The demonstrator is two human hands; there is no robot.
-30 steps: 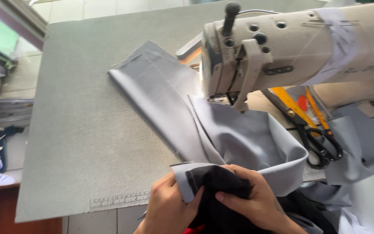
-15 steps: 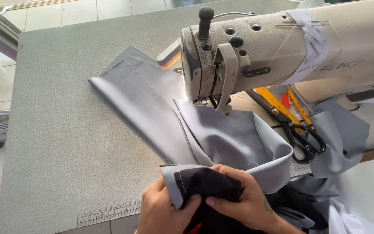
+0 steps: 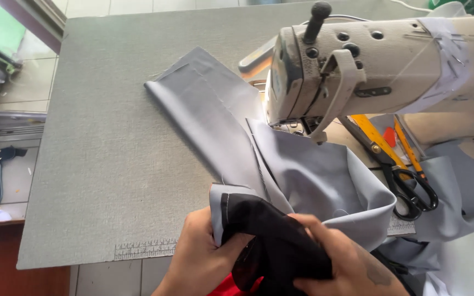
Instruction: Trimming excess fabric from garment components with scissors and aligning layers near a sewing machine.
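Both hands are down at the near edge of the desk, left hand and right hand each with the grip pinched onto a bunched black fabric piece tucked against the grey fabric. That grey cloth runs from the hands up under the head of the sewing machine and out toward the far left. Yellow-handled scissors lie by the machine base on the right.

I see a grey fabric piece stretching from the far middle of the desk, under the sewing machine's head, towards me, its long panel flat and its near end curling up into a loose fold. At that near edge a black fabric piece lies bunched against the grey, crumpled and dark.
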